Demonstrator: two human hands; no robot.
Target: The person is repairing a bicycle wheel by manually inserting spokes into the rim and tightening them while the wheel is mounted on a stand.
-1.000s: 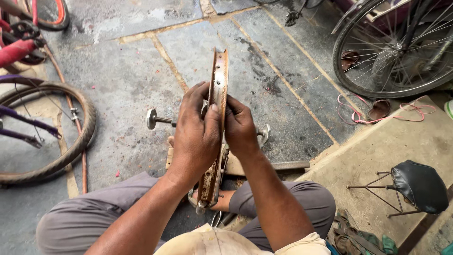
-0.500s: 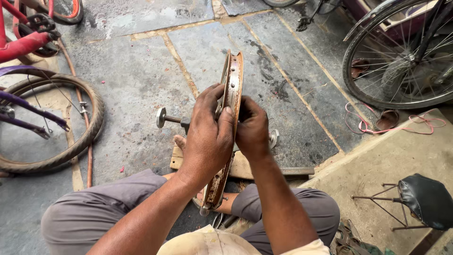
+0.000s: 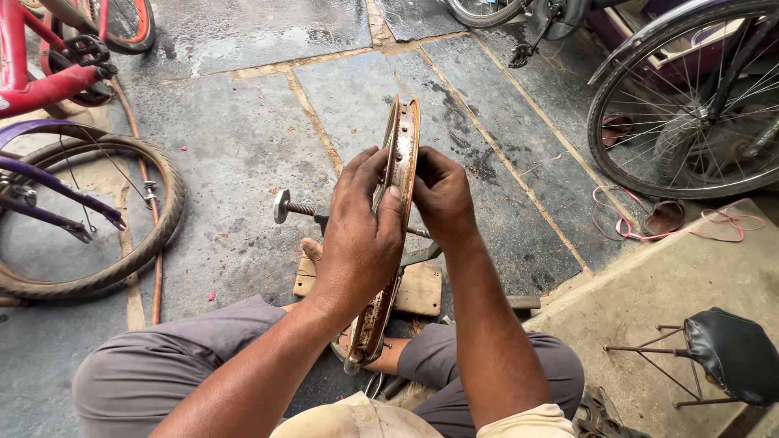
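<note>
Gripping the rusty rim (image 3: pixel 399 162) edge-on between them, the left hand (image 3: pixel 361 239) wraps its near side with the thumb laid along the channel, while the right hand (image 3: pixel 442 199) closes on the far side. The rim stands upright over a wooden block (image 3: pixel 418 288) on the stone floor (image 3: pixel 243 138), between the knees, with a threaded bolt tool (image 3: pixel 304 211) just behind it. Working it well probably means keeping both grips level and firm so the rim stays vertical and does not twist or slip on the block.
</note>
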